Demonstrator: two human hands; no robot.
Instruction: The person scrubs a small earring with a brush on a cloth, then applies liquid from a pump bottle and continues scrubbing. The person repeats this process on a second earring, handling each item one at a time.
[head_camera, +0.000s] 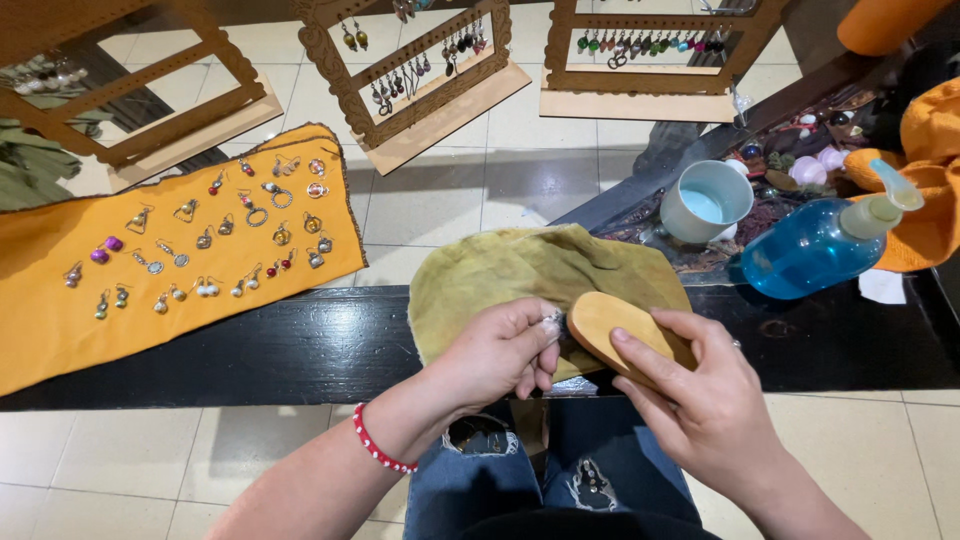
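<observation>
Over the olive cloth (520, 275) on the black bench (300, 345), left hand (495, 352) pinches a tiny silvery piece (552, 320), right hand (700, 400) grips the wooden brush (615, 325) against it; risk: a hard stroke flicks the piece off onto the tiles.

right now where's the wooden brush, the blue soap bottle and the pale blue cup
wooden brush (612, 322), head view, on its bare wooden back
blue soap bottle (808, 255), head view, on the blue body
pale blue cup (690, 216), head view, on its outer wall
</observation>
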